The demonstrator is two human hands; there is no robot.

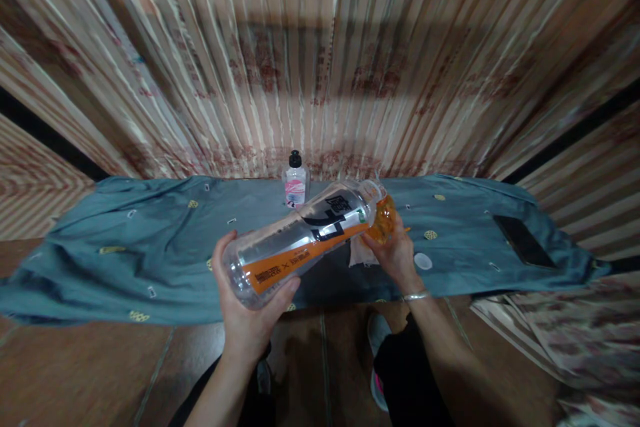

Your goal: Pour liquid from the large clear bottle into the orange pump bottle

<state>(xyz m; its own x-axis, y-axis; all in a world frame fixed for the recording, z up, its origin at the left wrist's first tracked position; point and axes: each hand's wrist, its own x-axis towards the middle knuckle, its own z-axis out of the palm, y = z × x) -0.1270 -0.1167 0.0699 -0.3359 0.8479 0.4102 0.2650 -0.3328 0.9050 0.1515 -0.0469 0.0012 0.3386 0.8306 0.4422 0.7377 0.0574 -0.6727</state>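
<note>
My left hand (pixel 245 313) grips the base end of a large clear plastic bottle (pixel 300 233) with an orange label and dark lettering. The bottle lies tilted across the view, its neck end up and to the right. My right hand (pixel 393 253) is wrapped round a small see-through amber container (pixel 383 219). The bottle's mouth is right at this container; whether they touch I cannot tell. Below my right hand, a pale cloth or tissue (pixel 361 253) lies partly hidden. A small clear bottle with a black cap (pixel 295 180) and pink label stands behind the big bottle.
A teal patterned cloth (pixel 150 240) covers the table. A white round cap or lid (pixel 423 261) lies right of my right hand, with a dark phone (pixel 524 241) farther right. Striped curtains (pixel 310 80) hang behind. Dark bars slope down on both sides.
</note>
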